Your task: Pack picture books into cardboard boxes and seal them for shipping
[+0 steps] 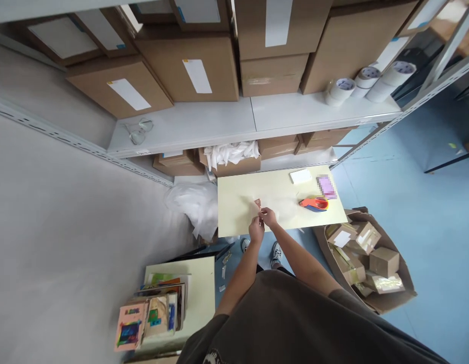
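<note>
The left hand (256,228) and right hand (268,217) meet just over the near edge of the desk (236,212), both pinched closed rather than spread. Their fingertips close on a small reddish-brown piece (258,203), which stands up just above the hands. It looks like thin, folded card or paper, but it is too small to make out its exact form, and no writing shows on it.

Just beyond the right hand, a translucent film (282,207) seems to lie on the desk. Further right are an orange-and-blue tape dispenser (314,203), a white pad (300,176) and a pink rectangular item (327,187), whose surface is too blurred to read.

Beyond the desk, ahead of the hands, a metal shelf (253,119) carries cardboard boxes (192,65) with blank-looking white labels, wide tape rolls (371,83) and clear glasses (138,130). Below that shelf, white plastic (230,154) fills an open box.

To the left of the hands, a loose white plastic bag (192,207) hangs by the desk's edge. Nearer the body on that side, a stack of colourful picture books (151,313) rests on a pale board (196,288). To the right, an open carton (363,263) sits on the blue floor (435,202), holding small cardboard boxes.
</note>
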Tool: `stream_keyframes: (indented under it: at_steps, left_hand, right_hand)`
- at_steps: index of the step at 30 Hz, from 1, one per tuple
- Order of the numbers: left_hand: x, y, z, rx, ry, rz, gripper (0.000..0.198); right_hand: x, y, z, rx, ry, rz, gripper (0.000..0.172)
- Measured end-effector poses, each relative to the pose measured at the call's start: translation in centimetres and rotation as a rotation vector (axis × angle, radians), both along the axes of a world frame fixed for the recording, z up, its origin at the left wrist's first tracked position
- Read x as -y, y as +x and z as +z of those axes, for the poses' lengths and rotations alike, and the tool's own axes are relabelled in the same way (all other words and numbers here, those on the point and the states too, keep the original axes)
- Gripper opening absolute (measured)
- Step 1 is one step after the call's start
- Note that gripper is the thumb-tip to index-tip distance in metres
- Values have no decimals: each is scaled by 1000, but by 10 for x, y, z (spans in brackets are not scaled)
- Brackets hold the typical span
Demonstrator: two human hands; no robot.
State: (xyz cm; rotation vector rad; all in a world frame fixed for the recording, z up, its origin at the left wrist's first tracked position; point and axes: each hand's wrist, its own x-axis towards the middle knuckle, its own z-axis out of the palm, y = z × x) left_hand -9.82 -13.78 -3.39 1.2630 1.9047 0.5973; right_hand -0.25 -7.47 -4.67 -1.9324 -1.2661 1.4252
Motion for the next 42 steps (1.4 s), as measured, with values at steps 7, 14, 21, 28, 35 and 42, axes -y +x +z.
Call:
stream_keyframes:
  at_steps: [7,14,21,28,35,42]
  left_hand:
    - [8,20,-26,-145,12,-425,56]
    - [4,19,-31,-141,-34,-458,54]
    - [-23,-26,-26,-49,-26,-17,42]
    - [-55,-23,-30,12,-260,202,26]
    - [-74,-18,-28,75,-332,165,6]
    - [-58,-19,-20,123,-269,168,7]
  right_hand:
    - [-6,37,-23,325,12,59,30]
    - [11,48,-23,315,207,271,48]
    - [4,42,-22,315,101,465,33]
    - [13,45,-27,320,85,381,49]
    - [19,48,-31,291,121,314,65]
    - [4,43,-23,306,40,360,63]
